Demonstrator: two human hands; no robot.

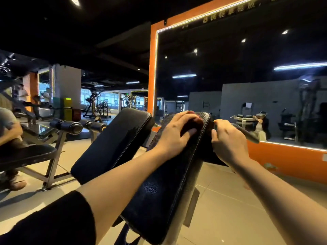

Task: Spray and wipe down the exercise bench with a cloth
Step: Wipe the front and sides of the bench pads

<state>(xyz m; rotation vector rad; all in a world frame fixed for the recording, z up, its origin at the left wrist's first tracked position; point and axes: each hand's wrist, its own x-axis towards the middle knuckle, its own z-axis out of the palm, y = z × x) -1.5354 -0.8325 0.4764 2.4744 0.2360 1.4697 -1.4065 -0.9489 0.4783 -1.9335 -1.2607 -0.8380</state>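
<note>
Two bare forearms reach forward from the bottom edge, one on each side of the black padded vinyl bench [164,190], which slopes up and away. Near end of the pad shows a speckled wet-looking patch, probably spray droplets; judgement: spraying at least partly done, no spray bottle in view. Further up, left hand [174,133] lies on the top end of the pad, fingers curled over a dark reddish cloth [192,121], pressing it to the surface; grip clenched on the cloth. Right hand [228,138] sits just beside the pad's right edge, fingers curled around something dark at the edge; what exactly it holds I cannot tell, likely bracing the bench. Judgement: wipe is mid-way, cloth at the far top end, lower pad with droplets not yet wiped dry, sides unclear. A second black padded bench [113,144] stands to the left, touched by neither hand. Beyond, an orange-framed wall mirror [152,71] and grey tiled floor [230,209]. Far left, other gym machines, blurred.
</note>
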